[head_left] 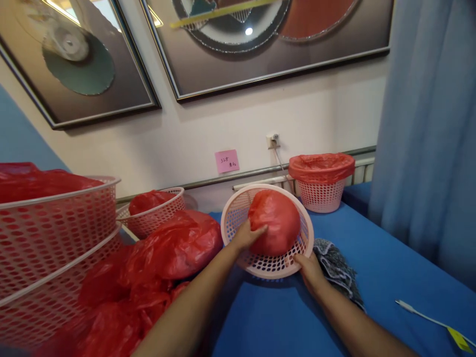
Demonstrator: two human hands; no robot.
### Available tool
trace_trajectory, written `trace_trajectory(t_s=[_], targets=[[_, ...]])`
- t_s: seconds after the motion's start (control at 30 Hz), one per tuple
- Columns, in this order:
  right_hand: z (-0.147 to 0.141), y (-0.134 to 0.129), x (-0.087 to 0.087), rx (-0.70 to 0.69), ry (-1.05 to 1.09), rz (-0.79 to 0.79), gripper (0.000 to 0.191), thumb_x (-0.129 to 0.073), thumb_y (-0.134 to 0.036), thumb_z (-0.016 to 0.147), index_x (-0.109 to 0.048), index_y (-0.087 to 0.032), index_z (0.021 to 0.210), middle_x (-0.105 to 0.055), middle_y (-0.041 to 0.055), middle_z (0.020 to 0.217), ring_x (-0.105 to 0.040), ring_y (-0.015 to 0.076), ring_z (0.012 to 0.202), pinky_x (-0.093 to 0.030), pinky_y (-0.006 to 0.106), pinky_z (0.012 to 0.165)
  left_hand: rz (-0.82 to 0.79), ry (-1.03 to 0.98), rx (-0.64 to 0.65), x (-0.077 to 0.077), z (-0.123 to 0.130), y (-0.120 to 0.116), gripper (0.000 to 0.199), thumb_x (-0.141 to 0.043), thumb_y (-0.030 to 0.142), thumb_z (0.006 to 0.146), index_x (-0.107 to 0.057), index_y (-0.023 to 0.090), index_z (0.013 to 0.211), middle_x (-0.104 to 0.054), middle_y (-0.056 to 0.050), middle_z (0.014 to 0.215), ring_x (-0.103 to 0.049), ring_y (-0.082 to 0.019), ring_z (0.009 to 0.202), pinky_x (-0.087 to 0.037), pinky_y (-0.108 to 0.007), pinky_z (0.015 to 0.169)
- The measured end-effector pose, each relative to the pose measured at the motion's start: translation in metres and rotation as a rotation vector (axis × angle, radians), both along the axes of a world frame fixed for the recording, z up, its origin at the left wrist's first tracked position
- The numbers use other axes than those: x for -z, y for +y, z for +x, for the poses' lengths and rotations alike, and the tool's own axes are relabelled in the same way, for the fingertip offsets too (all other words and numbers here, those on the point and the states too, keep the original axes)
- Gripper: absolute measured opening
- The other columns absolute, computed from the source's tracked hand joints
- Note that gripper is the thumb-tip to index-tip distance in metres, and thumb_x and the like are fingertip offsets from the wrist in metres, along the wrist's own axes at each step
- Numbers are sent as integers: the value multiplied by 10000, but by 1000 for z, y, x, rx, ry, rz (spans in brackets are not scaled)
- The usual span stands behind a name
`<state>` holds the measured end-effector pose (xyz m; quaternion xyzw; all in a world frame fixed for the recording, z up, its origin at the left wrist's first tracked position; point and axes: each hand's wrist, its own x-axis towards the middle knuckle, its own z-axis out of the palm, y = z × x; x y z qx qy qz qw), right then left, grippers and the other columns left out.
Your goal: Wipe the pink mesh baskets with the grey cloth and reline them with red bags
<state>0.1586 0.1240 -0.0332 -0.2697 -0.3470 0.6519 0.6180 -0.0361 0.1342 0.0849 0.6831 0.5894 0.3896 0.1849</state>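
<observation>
A pale pink perforated plastic basket point(230, 218) is tilted toward me over the blue-covered surface. A puffed red plastic bag point(277, 223) sits inside it. My left hand point(250, 235) reaches over the basket's left side and grips the bag's edge, thumb outside and the other fingers mostly hidden by the plastic. On the lower right rim, my right hand point(309, 267) is closed around the basket's edge, its fingertips partly visible through the holes. A grey speckled cloth point(336, 270) lies just behind my right wrist.
Red plastic bags point(178, 243) are heaped at left, beside large stacked baskets point(55, 223). Another basket with red plastic point(174, 201) stands near the wall. A red-lined basket point(322, 191) stands at the back right. A white cable point(420, 312) lies right, near a blue curtain point(427, 124).
</observation>
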Motion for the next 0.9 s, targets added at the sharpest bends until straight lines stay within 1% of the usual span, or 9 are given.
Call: trace_trajectory(t_s=[0.1,0.2,0.27,0.4,0.47,0.6,0.7,0.83,0.9], targets=[[-2,-1,0,8,44,-91,730,-676,-198,564,-646,-203,1293,-769,78,1185,-671,357,1192,-569,466,988,-16,7,72,-2,10,-25,318,-744,514,833,-803,225,953,-756,-138,1192,-608,-401,1287,-397,-560,1180],[-3,-2,0,12,97,-153,658,-693,-207,568,-666,-193,1225,-784,70,1121,-695,356,1137,-583,457,961,-18,38,179,-2,29,-56,341,-888,438,689,-827,267,978,-732,-116,1298,-587,-409,1314,-366,-548,1201],[-2,-2,0,8,119,-164,646,-697,-204,564,-665,-196,1209,-788,62,1099,-707,353,1106,-591,454,943,-8,36,223,0,39,-69,290,-857,403,736,-824,286,1000,-761,-98,1241,-663,-370,1200,-445,-510,1134],[-2,-1,1,25,94,-152,653,-694,-204,561,-666,-194,1212,-792,54,1090,-711,340,1101,-578,449,973,129,-47,22,-5,37,-62,150,-706,359,878,-754,251,970,-738,-115,1188,-640,-331,1201,-422,-487,1157],[-2,-1,3,40,69,-119,673,-700,-207,565,-663,-193,1237,-779,60,1161,-688,342,1163,-551,451,1027,203,-100,-129,-12,28,-45,281,-706,358,874,-685,237,1127,-633,-130,1374,-494,-335,1400,-298,-491,1252],[-3,0,6,5,22,-71,769,-714,-211,584,-622,-211,1348,-739,71,1289,-624,357,1288,-512,483,1086,159,-157,-304,-16,20,-12,912,-893,397,667,-463,163,1436,-338,-215,1639,-196,-420,1581,-144,-545,1299],[-4,0,4,6,31,-44,819,-718,-204,589,-599,-226,1400,-716,72,1338,-596,349,1328,-484,489,1120,44,-160,-283,-5,31,-8,1089,-943,432,578,-418,131,1483,-333,-272,1642,-260,-464,1554,-199,-575,1274],[-3,0,-2,23,98,-61,800,-725,-204,605,-601,-230,1395,-717,68,1337,-629,332,1291,-504,472,1106,-5,-79,-151,13,52,-23,1225,-959,455,535,-367,149,1562,-306,-238,1677,-248,-434,1566,-179,-540,1285],[-3,0,-4,-3,108,-82,768,-742,-209,608,-613,-211,1366,-720,75,1331,-637,333,1283,-523,456,1087,14,-85,-108,17,56,-29,1195,-949,348,547,-372,173,1580,-390,-205,1639,-292,-433,1544,-177,-543,1284]])
